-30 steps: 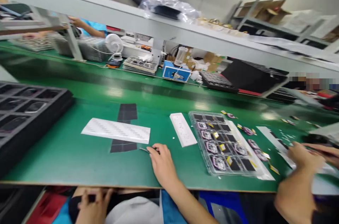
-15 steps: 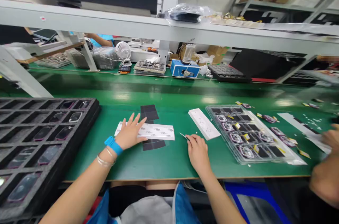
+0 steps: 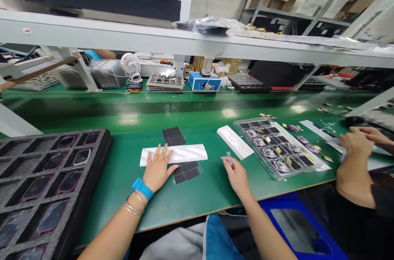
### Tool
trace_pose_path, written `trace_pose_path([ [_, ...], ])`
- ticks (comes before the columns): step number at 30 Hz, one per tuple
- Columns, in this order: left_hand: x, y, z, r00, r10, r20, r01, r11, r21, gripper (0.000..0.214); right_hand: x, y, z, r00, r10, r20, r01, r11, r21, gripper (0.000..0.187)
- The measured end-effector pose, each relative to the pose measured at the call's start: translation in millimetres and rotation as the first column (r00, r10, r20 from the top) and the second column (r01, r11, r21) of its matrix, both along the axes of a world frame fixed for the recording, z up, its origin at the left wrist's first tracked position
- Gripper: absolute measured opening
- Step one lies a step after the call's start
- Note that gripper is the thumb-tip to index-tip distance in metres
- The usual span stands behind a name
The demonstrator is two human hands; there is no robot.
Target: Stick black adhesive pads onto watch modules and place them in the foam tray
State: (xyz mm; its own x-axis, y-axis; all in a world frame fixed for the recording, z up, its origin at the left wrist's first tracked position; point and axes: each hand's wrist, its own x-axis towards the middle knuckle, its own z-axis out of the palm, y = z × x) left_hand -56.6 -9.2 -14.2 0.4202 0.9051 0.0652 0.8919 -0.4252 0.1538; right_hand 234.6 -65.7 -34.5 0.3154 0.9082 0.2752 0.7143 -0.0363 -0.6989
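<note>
On the green bench [image 3: 129, 145], the left hand [image 3: 158, 168] lies flat, fingers spread, on the near end of a white label sheet [image 3: 181, 153], which crosses a black strip [image 3: 180, 153]. At three o'clock from it, the right hand [image 3: 237, 176] pinches a pair of tweezers [image 3: 229, 157], tips raised toward twelve o'clock. Just beyond lies a white strip [image 3: 234, 147], and beside that a clear blister tray [image 3: 278, 154] of small parts. At nine o'clock sits a black foam tray [image 3: 46, 182] with watch cases in its pockets. At three o'clock a co-worker's hands [image 3: 358, 141] work at the bench edge.
</note>
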Motion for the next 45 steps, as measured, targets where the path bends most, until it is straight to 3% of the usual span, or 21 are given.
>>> trace_pose_path([
  [3, 3.5, -2.0, -3.0, 0.997, -0.081, -0.006, 0.080, 0.995, -0.054, 0.056, -6.5, 22.3, 7.5, 0.992, 0.094, -0.081, -0.104, 0.987, -0.122, 0.032],
  [8, 2.8, -1.7, -10.0, 0.996, -0.083, 0.046, 0.085, 0.995, -0.057, 0.049, -20.9, 59.8, 15.8, 0.976, 0.195, -0.095, -0.208, 0.967, -0.148, 0.026],
  [13, 5.6, -1.4, -12.4, 0.995, -0.072, 0.074, 0.075, 0.996, -0.041, 0.045, -28.6, 72.2, 16.2, 0.938, 0.275, -0.212, -0.318, 0.926, -0.206, 0.034],
  [15, 8.3, -2.0, -12.1, 0.994, -0.074, 0.075, 0.076, 0.997, -0.019, 0.046, -22.9, 71.6, 16.2, 0.929, 0.259, -0.266, -0.312, 0.932, -0.183, 0.036],
  [19, 13.9, -5.2, -11.8, 0.985, -0.156, 0.076, 0.151, 0.986, 0.076, 0.050, 5.7, 54.8, 16.1, 0.941, 0.125, -0.313, -0.148, 0.988, -0.050, 0.030],
  [23, 16.2, -8.0, -16.3, 0.972, -0.228, 0.057, 0.224, 0.972, 0.068, 0.057, 36.3, 16.8, 7.5, 0.987, -0.106, -0.119, 0.123, 0.980, 0.154, 0.027],
  [25, 16.0, -8.1, -19.3, 0.974, -0.222, 0.048, 0.220, 0.975, 0.032, 0.058, 44.0, -4.0, -0.1, 0.988, -0.152, -0.009, 0.151, 0.975, 0.160, 0.029],
  [28, 15.6, -7.3, -21.8, 0.978, -0.206, 0.040, 0.205, 0.979, 0.014, 0.058, 44.9, -28.0, -7.6, 0.980, -0.084, 0.181, 0.076, 0.996, 0.050, 0.029],
  [33, 15.6, -7.6, -21.6, 0.976, -0.215, 0.039, 0.215, 0.977, 0.019, 0.058, 20.4, -32.5, 10.1, 0.934, 0.004, 0.357, 0.000, 1.000, -0.010, 0.028],
  [35, 15.6, -7.9, -21.5, 0.976, -0.217, 0.032, 0.217, 0.976, 0.021, 0.057, -1.7, -22.9, 22.1, 0.926, 0.101, 0.364, -0.107, 0.994, -0.003, 0.032],
  [38, 14.4, -8.1, -22.0, 0.976, -0.215, 0.031, 0.214, 0.976, 0.029, 0.058, -42.8, -4.8, 30.9, 0.841, 0.343, 0.417, -0.348, 0.935, -0.068, 0.042],
  [40, 11.6, -8.8, -22.4, 0.976, -0.215, 0.042, 0.214, 0.977, 0.026, 0.062, -66.6, 4.3, 28.3, 0.765, 0.457, 0.455, -0.433, 0.887, -0.163, 0.044],
  [42, 6.7, -11.8, -22.2, 0.979, -0.200, 0.048, 0.199, 0.980, 0.008, 0.067, -82.0, 8.0, 21.7, 0.725, 0.495, 0.479, -0.432, 0.868, -0.244, 0.043],
  [45, -2.8, -22.5, -19.2, 0.991, -0.129, 0.026, 0.129, 0.991, -0.028, 0.067, -90.2, 4.9, 11.7, 0.723, 0.468, 0.507, -0.367, 0.883, -0.293, 0.042],
])
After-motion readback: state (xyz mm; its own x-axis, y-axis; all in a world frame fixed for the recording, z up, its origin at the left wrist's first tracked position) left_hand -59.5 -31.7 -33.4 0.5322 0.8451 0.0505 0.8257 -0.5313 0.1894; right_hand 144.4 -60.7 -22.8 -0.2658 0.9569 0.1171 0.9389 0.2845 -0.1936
